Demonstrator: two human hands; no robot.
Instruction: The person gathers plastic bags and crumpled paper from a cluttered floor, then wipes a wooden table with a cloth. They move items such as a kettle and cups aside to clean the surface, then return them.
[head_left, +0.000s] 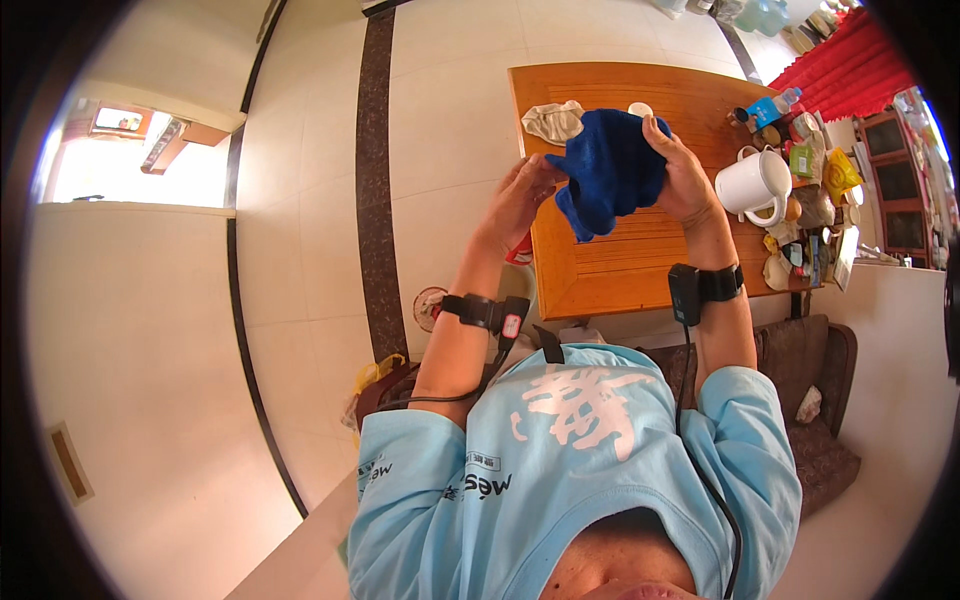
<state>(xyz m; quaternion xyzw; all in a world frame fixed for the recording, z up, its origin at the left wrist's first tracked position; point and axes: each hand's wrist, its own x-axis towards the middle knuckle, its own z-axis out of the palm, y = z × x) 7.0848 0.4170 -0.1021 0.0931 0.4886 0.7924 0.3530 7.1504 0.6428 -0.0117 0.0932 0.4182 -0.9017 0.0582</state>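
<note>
A dark blue soft fabric piece, perhaps knitted, is held above a wooden table. Its left edge is pinched between the thumb and fingers of my left hand. My right hand grips the right side, thumb on the near face and the other fingers largely hidden behind the fabric. The lower part hangs in folds. Beyond it, a crumpled off-white cloth lies at the table's far left, and a small white round object shows just past the blue fabric.
At the table's right stand a white pitcher, a bottle with a blue label, a yellow packet and several small items. A brown patterned sofa is at the lower right. A round basket is left of the table. Cables run from both forearm straps.
</note>
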